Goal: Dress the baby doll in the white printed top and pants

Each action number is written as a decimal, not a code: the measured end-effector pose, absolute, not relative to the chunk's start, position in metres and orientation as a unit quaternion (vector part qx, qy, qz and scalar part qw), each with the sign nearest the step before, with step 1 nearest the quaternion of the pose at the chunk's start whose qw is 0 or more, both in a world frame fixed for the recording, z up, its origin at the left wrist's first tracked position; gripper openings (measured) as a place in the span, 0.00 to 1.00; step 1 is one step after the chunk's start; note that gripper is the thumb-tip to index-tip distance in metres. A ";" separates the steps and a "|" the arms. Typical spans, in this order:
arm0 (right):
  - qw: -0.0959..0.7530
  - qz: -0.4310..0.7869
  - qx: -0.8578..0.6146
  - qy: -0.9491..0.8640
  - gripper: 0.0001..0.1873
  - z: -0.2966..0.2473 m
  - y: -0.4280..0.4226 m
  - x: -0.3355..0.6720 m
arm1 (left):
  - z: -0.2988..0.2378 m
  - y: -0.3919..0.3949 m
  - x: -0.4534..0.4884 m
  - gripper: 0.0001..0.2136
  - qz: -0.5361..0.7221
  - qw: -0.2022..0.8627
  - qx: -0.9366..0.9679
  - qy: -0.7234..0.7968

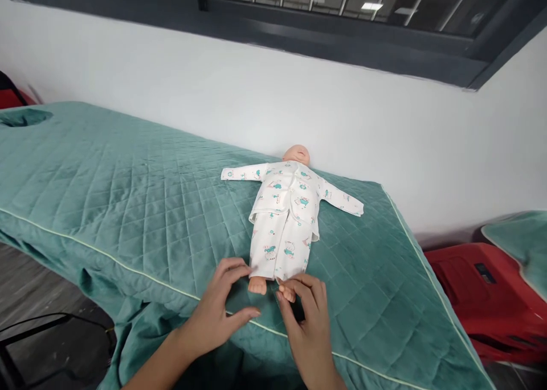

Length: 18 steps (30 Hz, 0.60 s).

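A baby doll (296, 154) lies on its back on a green quilted bed cover (171, 196), arms spread. It wears a white printed jacket (286, 191) and matching trousers (280, 247). Both bare feet stick out of the trouser legs. My left hand (220, 304) is open beside the left foot (257, 285), its fingertips at the edge of that trouser leg and its thumb well apart. Around the other foot (288, 293), my right hand (310, 313) has thumb and fingers closed at the trouser hem; the exact contact is partly hidden.
A white wall (171, 82) with a dark window frame (342, 37) rises behind the bed. On the right stands a red plastic chair (482, 287) with green cloth over it. The cover has a face hole (25, 117) at far left. A black metal frame (34, 327) stands below.
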State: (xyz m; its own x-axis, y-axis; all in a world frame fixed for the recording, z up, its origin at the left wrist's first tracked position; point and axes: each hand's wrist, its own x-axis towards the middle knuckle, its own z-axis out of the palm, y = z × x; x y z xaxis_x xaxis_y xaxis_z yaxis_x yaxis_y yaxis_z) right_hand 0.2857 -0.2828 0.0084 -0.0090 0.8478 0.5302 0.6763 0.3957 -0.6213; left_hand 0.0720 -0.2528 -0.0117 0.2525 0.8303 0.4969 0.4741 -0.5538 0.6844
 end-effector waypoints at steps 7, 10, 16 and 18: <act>0.458 0.096 -0.517 -0.717 0.12 0.038 -0.275 0.300 | 0.006 -0.170 0.072 0.17 0.478 0.098 0.739 0.465; 0.471 0.073 -0.512 -0.714 0.14 0.062 -0.246 0.307 | 0.010 -0.132 0.090 0.16 0.466 0.064 0.761 0.446; 0.358 -0.035 -0.552 -0.753 0.17 0.073 -0.158 0.308 | 0.009 -0.102 0.103 0.09 0.462 -0.020 0.780 0.422; 0.315 -0.060 -0.557 -0.766 0.13 0.068 -0.141 0.307 | 0.008 -0.102 0.102 0.07 0.460 -0.042 0.788 0.407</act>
